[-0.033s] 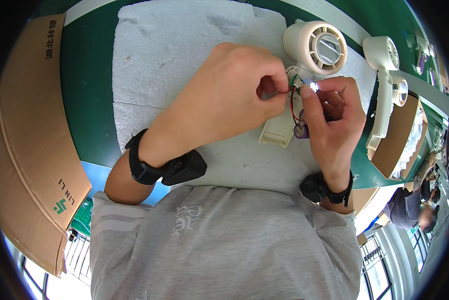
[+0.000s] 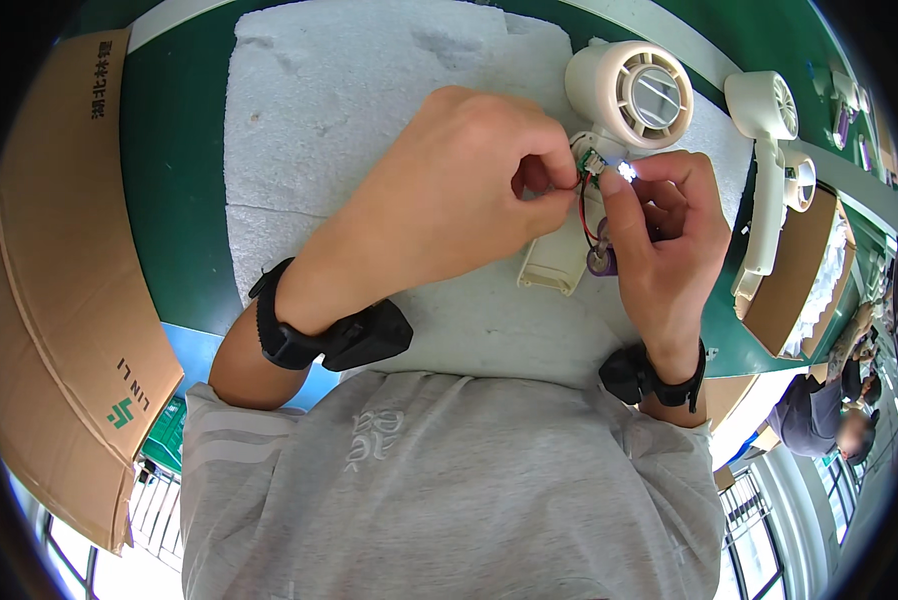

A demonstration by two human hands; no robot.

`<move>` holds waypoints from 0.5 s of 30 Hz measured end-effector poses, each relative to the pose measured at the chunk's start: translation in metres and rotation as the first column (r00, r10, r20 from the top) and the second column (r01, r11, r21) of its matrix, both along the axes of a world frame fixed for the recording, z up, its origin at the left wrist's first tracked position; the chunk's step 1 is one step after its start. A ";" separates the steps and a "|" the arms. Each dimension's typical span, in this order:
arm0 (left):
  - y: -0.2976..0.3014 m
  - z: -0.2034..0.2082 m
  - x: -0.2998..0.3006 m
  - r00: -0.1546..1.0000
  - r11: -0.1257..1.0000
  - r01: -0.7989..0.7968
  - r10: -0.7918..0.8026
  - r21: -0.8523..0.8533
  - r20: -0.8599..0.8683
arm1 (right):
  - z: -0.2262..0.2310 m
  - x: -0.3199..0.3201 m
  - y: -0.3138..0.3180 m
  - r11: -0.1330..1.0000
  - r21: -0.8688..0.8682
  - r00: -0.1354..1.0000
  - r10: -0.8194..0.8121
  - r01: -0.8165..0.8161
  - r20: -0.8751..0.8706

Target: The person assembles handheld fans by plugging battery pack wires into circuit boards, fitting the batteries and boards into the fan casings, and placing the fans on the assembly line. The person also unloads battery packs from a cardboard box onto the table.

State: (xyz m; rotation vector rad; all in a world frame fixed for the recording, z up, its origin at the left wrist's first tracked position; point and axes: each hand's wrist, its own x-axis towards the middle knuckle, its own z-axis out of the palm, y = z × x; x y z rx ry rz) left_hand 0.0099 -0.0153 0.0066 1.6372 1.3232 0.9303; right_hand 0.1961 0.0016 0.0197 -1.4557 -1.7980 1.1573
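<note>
A cream handheld fan [image 2: 591, 95] lies with its round head away from me and its handle toward me, the handle's inside exposed. At the handle's upper end is a small green circuit board [image 2: 594, 160] with a bright white light [image 2: 626, 171] beside it. My left hand [image 2: 499, 165] is closed, thumb and forefinger pinched at the board's left edge. My right hand [image 2: 674, 215] pinches the board's right side next to the light. Red and black wires [image 2: 585, 208] run down to a purple battery cell [image 2: 601, 262], partly hidden by my right hand.
A white foam sheet [image 2: 319, 120] lies under the work on the green table [image 2: 169, 200]. Another cream fan [image 2: 764, 170] lies to the right, near an open cardboard box [image 2: 794, 290]. A large carton [image 2: 69, 280] stands at the left. Far right, a person [image 2: 819, 415] is visible.
</note>
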 end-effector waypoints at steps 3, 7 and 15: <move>0.000 0.000 -0.003 0.998 0.998 0.057 -0.057 -0.015 0.021 | 0.000 0.002 0.002 0.999 0.023 0.999 0.036 -0.036 0.008; 0.002 0.003 -0.006 0.989 0.990 0.133 -0.130 0.040 -0.065 | -0.002 0.004 0.005 0.999 0.040 0.999 0.031 -0.030 -0.038; 0.004 -0.003 -0.004 0.967 0.946 0.066 0.019 -0.318 0.256 | -0.007 0.010 0.008 0.992 0.110 0.992 0.079 -0.069 -0.096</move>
